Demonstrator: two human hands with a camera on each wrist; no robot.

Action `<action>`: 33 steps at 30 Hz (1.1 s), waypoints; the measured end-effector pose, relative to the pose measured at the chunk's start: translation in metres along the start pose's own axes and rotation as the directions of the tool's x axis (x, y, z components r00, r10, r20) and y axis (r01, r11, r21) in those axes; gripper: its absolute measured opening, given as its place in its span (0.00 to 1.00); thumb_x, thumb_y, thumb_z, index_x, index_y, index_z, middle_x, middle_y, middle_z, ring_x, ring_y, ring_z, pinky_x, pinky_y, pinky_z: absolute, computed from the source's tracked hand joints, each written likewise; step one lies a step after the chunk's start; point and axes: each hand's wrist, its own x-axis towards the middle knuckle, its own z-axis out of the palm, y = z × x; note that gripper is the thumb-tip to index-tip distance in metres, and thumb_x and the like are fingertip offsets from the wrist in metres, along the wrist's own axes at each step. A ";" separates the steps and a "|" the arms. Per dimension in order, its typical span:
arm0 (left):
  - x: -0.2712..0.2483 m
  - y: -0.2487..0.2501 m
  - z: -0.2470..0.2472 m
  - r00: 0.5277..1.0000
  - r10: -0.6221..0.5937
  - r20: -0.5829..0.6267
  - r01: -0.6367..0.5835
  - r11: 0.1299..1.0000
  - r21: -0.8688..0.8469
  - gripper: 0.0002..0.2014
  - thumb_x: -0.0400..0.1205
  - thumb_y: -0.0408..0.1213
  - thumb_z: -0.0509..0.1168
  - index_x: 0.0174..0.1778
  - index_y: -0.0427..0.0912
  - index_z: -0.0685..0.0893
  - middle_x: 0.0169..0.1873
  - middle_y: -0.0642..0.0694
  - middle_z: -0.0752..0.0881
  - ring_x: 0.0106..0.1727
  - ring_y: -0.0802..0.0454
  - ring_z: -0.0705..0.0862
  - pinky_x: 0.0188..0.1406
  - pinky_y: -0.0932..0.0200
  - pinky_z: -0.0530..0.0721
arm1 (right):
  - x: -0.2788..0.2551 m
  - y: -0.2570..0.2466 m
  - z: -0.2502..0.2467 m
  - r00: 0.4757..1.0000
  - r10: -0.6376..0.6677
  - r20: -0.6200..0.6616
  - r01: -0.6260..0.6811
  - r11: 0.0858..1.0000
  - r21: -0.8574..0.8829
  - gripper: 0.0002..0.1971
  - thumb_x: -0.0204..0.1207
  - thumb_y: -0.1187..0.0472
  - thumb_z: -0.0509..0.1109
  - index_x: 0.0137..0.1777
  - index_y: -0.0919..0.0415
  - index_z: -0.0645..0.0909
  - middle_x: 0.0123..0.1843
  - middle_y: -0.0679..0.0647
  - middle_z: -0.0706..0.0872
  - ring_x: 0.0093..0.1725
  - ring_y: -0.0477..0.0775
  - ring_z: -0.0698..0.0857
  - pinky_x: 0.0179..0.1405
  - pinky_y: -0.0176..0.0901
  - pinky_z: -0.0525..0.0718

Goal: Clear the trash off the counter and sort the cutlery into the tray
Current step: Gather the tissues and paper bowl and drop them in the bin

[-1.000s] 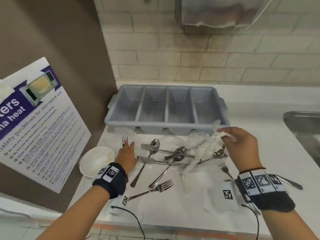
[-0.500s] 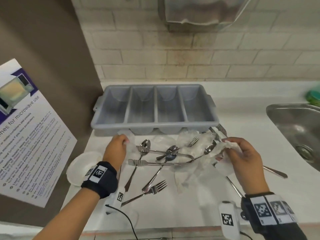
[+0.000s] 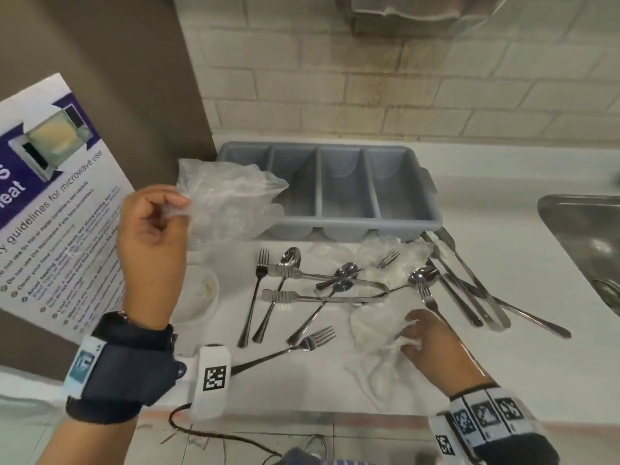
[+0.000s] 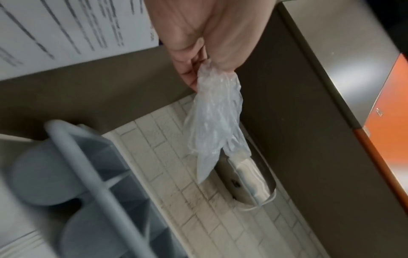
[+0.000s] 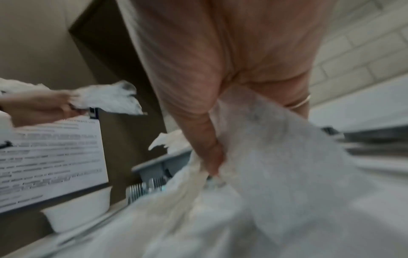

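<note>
While half a second ago both hands were down among the cutlery, the left hand is now holding a clear plastic wrap up in the air, off the counter and in front of the tray's left end. Right hand is now sitting nearer the front edge, fingers curling round a crumpled white wrap lying on the counter.

Left wrist view is showing the pinch itself: thumb and fingertips closing on the plastic's bunched top, the rest dangling. Right wrist view is blurring badly; only a white sheet under the fingers is readable.

Counting in the head view: five forks, four spoons, two tongs, one bowl, four tray compartments, all holding nothing.
</note>
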 end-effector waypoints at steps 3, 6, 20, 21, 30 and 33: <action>-0.036 -0.009 -0.013 0.976 -0.198 0.089 0.197 0.980 0.024 0.28 0.76 0.14 0.59 0.43 0.60 0.75 0.45 0.60 0.80 0.43 0.77 0.81 0.48 0.84 0.78 | 0.005 0.008 0.034 0.990 0.130 0.048 -0.135 0.984 0.120 0.36 0.68 0.72 0.72 0.76 0.65 0.62 0.48 0.49 0.88 0.57 0.52 0.83 0.49 0.26 0.75; -0.069 -0.027 -0.024 0.916 -0.350 0.196 0.339 0.937 0.087 0.27 0.77 0.16 0.61 0.46 0.61 0.73 0.47 0.58 0.80 0.43 0.74 0.83 0.42 0.84 0.80 | 0.007 0.011 0.056 0.993 0.117 -0.025 -0.117 0.993 0.028 0.26 0.69 0.75 0.69 0.68 0.71 0.73 0.63 0.63 0.85 0.63 0.62 0.82 0.59 0.47 0.80; -0.123 -0.087 -0.031 0.704 -0.673 0.227 0.363 0.616 0.699 0.22 0.77 0.18 0.61 0.68 0.33 0.78 0.66 0.33 0.82 0.65 0.35 0.80 0.69 0.49 0.76 | -0.037 0.014 0.038 0.950 0.279 -0.141 -0.284 0.959 -0.013 0.14 0.62 0.74 0.76 0.41 0.54 0.90 0.68 0.55 0.80 0.62 0.60 0.73 0.61 0.51 0.75; -0.120 -0.084 -0.030 0.730 -0.651 0.209 0.346 0.615 0.708 0.20 0.77 0.18 0.61 0.65 0.31 0.80 0.65 0.31 0.82 0.65 0.33 0.81 0.69 0.47 0.76 | -0.036 0.018 0.037 0.962 0.248 -0.112 -0.250 0.968 -0.005 0.14 0.62 0.75 0.75 0.39 0.55 0.90 0.65 0.57 0.81 0.58 0.54 0.76 0.58 0.41 0.74; -0.092 -0.022 -0.018 0.881 -0.350 0.319 0.126 0.823 0.554 0.13 0.77 0.19 0.64 0.56 0.31 0.84 0.58 0.34 0.84 0.58 0.38 0.82 0.57 0.61 0.74 | -0.004 0.018 0.044 0.975 0.224 -0.002 -0.220 0.960 0.174 0.13 0.72 0.76 0.66 0.43 0.61 0.88 0.46 0.55 0.86 0.50 0.48 0.83 0.46 0.20 0.75; -0.089 -0.006 0.003 0.868 -0.257 0.426 0.045 0.893 0.447 0.12 0.77 0.22 0.67 0.53 0.37 0.86 0.50 0.47 0.86 0.51 0.52 0.81 0.50 0.90 0.70 | -0.010 0.026 0.026 0.956 0.291 -0.043 -0.281 0.947 0.157 0.18 0.71 0.73 0.67 0.34 0.46 0.84 0.34 0.47 0.82 0.37 0.46 0.81 0.39 0.22 0.74</action>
